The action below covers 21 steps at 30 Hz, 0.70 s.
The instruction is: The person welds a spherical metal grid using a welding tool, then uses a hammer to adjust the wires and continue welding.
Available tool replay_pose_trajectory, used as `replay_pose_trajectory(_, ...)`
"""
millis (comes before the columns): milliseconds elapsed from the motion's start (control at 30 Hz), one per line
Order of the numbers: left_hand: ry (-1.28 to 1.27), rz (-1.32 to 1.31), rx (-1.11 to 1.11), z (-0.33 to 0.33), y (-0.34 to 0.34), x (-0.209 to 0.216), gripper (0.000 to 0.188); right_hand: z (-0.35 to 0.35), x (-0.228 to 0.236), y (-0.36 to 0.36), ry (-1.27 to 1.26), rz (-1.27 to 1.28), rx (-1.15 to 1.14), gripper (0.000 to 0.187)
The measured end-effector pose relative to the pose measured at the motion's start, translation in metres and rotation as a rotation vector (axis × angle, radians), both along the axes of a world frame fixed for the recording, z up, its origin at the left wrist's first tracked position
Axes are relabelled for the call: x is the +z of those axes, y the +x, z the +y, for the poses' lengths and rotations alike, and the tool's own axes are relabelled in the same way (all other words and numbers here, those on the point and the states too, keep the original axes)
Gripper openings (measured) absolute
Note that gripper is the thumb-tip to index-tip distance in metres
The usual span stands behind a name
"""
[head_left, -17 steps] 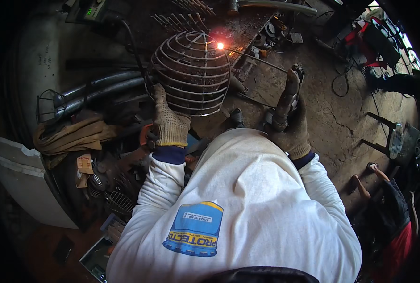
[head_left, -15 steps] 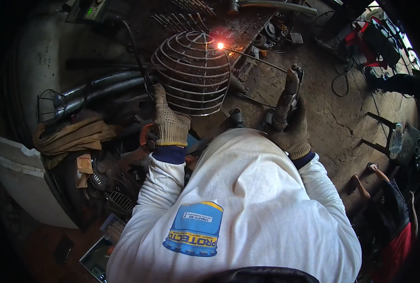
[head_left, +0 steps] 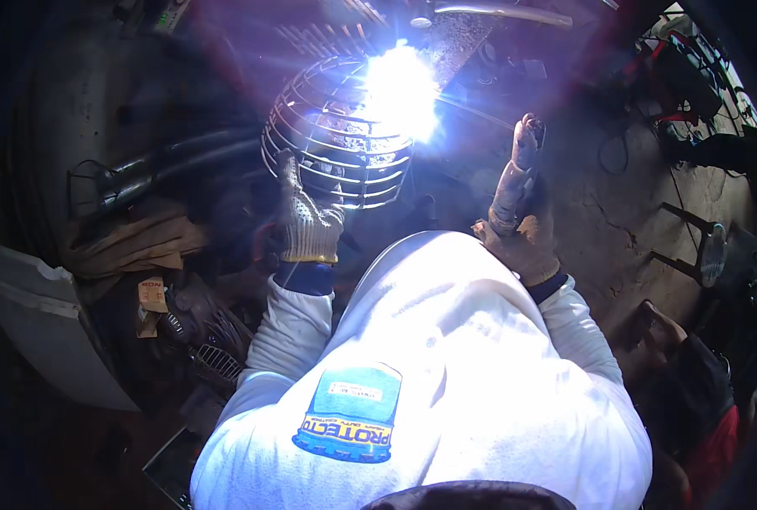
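Note:
My left hand (head_left: pixel 312 223), in a knitted glove, grips the near left side of a round metal wire cage (head_left: pixel 364 170). The cage is made of curved ribs and hoops. A blinding white arc (head_left: pixel 402 89) burns at its far right side and hides the wires there. My right hand (head_left: pixel 527 242), in a dark stained glove, is closed around a welding electrode holder (head_left: pixel 514 174). From the holder's tip a thin welding rod (head_left: pixel 478 113) runs left into the glare. The rod's burning end cannot be made out.
Metal pipes (head_left: pixel 174 166) and a brown cloth (head_left: pixel 132 246) lie at the left, near a small cardboard box (head_left: pixel 151 295). Several rods (head_left: pixel 319 40) stand beyond the cage. A stool (head_left: pixel 711 253) is at the right. Another person (head_left: pixel 705 382) is at the lower right.
The small red glow at the rod's tip has become a large white arc, and the surroundings look darker. The cage has shifted slightly left. The person at lower right has moved.

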<state>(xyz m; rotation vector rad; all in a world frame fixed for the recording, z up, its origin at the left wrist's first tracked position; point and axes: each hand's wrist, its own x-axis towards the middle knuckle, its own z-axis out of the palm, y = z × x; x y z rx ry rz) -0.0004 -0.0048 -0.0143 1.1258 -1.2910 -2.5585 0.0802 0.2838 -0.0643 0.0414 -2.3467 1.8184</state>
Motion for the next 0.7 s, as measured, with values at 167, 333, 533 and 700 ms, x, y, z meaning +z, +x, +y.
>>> replay_pose_trajectory(167,0.077,-0.118,0.101,0.017,-0.008,0.023,0.041,-0.004,0.005,0.008,0.165,-0.062,-0.047,0.076)
replay_pose_trajectory(333,0.083,-0.123,0.169,0.014,-0.012,0.019,0.037,0.0,0.017,-0.004,0.34,0.05,0.117,0.076)
replay_pose_trajectory(533,0.184,0.162,-0.141,-0.011,-0.003,-0.011,0.041,0.008,-0.006,0.0,0.665,0.135,0.042,0.087)
replay_pose_trajectory(700,0.17,0.184,-0.138,0.006,-0.005,0.008,0.043,0.001,0.005,-0.004,0.177,0.0,0.007,0.087)
